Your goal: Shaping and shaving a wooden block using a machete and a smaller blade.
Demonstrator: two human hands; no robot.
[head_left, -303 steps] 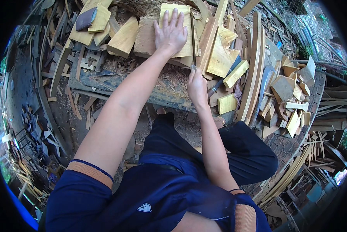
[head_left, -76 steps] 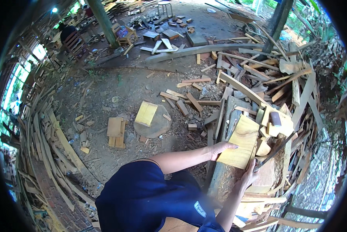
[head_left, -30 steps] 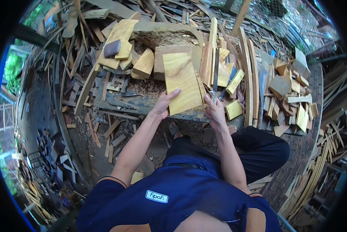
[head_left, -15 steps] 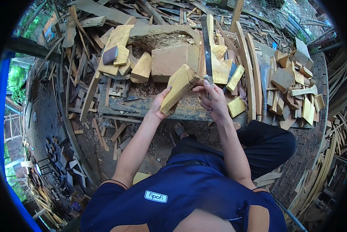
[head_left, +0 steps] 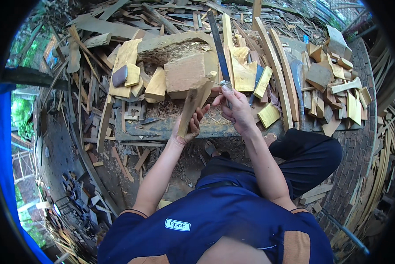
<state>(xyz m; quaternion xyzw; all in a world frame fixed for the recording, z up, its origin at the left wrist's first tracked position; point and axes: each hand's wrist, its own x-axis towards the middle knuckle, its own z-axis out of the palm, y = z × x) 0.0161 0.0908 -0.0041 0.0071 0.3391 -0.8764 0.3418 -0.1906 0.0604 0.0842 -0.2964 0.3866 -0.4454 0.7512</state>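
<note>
A wooden block [head_left: 189, 108] stands tilted in my left hand [head_left: 195, 125], whose fingers wrap around its right side. Its greyish-brown narrow face is turned up, and its top end comes close to the right hand. My right hand [head_left: 238, 108] is closed around the lower end of a long dark blade [head_left: 218, 46], which points away from me. Something whitish shows where the thumb presses on it. A thin light line reaches from those fingers toward the block's top; I cannot make out what it is.
Behind the block sits a large squared timber piece [head_left: 184, 72] on the low workbench [head_left: 162, 129]. Yellow wood blocks [head_left: 155, 83] lie to its left. On the right are long curved strips [head_left: 274, 75], a bluish blade [head_left: 297, 88] and a heap of offcuts [head_left: 332, 88].
My left hand has turned the block from its broad yellow face to its darker narrow face, now more upright. My right hand and the blade have shifted left, and the blade leans further left.
</note>
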